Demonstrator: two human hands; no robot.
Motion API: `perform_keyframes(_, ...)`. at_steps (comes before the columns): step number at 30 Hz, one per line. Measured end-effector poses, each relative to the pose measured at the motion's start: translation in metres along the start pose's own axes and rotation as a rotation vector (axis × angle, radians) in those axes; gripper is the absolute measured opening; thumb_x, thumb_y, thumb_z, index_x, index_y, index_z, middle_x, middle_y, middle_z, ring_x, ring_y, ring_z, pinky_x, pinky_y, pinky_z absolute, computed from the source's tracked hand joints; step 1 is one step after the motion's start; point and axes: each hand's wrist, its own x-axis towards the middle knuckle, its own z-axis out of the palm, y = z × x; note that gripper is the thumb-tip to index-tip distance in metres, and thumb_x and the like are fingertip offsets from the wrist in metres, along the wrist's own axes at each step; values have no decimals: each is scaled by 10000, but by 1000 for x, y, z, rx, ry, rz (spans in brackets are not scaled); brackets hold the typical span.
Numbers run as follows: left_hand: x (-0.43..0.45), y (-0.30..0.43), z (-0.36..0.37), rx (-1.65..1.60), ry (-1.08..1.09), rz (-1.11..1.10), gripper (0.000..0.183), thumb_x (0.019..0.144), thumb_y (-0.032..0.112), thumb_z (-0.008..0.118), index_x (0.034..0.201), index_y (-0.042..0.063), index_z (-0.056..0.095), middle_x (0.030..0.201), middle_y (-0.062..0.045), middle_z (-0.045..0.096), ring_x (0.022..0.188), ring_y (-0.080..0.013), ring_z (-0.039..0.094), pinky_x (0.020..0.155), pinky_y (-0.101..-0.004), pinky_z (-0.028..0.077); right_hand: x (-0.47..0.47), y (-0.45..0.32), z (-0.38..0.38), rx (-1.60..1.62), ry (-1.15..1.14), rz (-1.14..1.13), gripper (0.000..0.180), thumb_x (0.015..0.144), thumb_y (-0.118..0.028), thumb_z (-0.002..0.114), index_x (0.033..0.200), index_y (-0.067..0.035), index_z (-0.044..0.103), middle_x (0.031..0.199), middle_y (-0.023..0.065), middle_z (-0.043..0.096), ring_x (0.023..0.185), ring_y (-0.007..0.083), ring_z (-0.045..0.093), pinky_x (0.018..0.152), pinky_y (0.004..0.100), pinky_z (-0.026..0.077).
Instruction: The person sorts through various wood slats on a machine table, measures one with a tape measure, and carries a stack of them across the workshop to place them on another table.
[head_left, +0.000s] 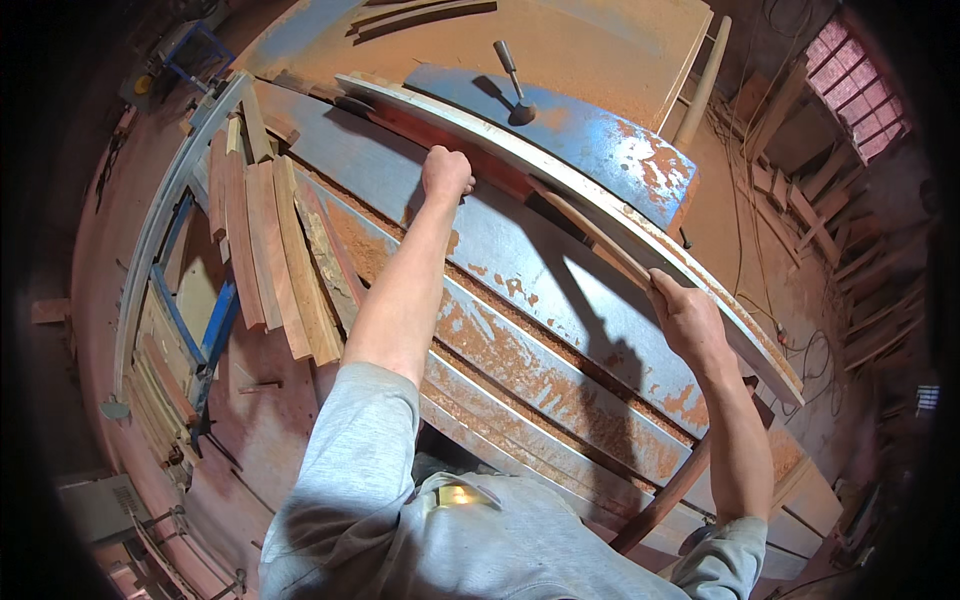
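Observation:
My right hand (686, 315) grips the near end of a slim wooden stick (592, 229). The stick runs along the long pale fence (555, 157) of a metal saw table (517, 247). My left hand (448, 174) is curled with its knuckles up, low over the table beside a reddish face (495, 171) along the fence. Its fingertips are mostly hidden, so whether it holds anything cannot be made out. A dark opening (559, 217) shows in the tabletop next to the stick. Sawdust (540, 360) lies in patches and along the table's grooves.
Several sawn wooden strips (262, 247) rest on the left side over a blue frame (176, 315). Beyond the fence are a blue metal plate (570, 127) with a lever handle (514, 75), and a dusty board (585, 45). Offcuts (817, 217) and cables (814, 360) lie at right.

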Motion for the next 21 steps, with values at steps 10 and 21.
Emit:
perform_keyframes(10,27,-9,-7,-37,75,-33,225,887,39,437,933,-115,594,732,-228,672,530,-257,653,454,-363,500,19,-23,-3,2,-22,3,185,1014,-290,547,1049,-112,582,674,216,627,681,416,649,607,523,480)
perform_keyframes(21,7,-16,4,146,73,33,323,916,161,464,914,-112,638,872,-289,701,662,-361,722,719,-453,563,40,-50,-9,-18,-56,32,182,1010,-265,555,990,-87,586,712,202,635,684,418,628,617,508,470)
